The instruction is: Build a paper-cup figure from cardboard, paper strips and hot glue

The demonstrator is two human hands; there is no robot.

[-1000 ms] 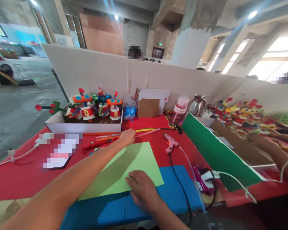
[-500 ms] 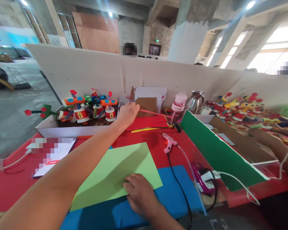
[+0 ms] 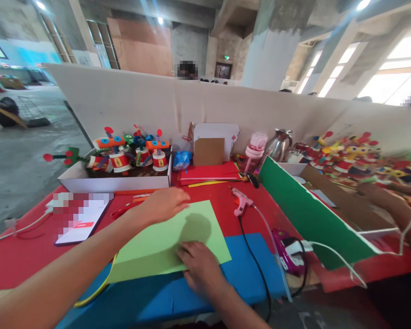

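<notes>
A light green sheet of paper (image 3: 150, 249) lies over a blue board (image 3: 253, 251) in front of me. My right hand (image 3: 200, 262) rests on the sheet's right part with the fingers laid down and slightly bent. Above the sheet's far left edge hovers my left hand (image 3: 167, 203), its fingers stretched and slightly blurred, with nothing visible in them. Behind the sheet is a stack of red paper (image 3: 208, 172) with a thin pink stick (image 3: 214, 178) lying along its front. A pink glue gun (image 3: 240, 201) lies right of the sheet.
Cup figures stand in a white box (image 3: 119, 184) at the back left. A phone-like tablet (image 3: 84, 224) lies left. A green panel (image 3: 311, 210) borders the right side, near a purple power block (image 3: 287, 256) with cables. A co-worker's hand (image 3: 370, 192) is beyond it.
My left hand has let go of the pink stick and drawn back towards me, over the green sheet. The stick now lies on the red paper. My right hand stays on the sheet.
</notes>
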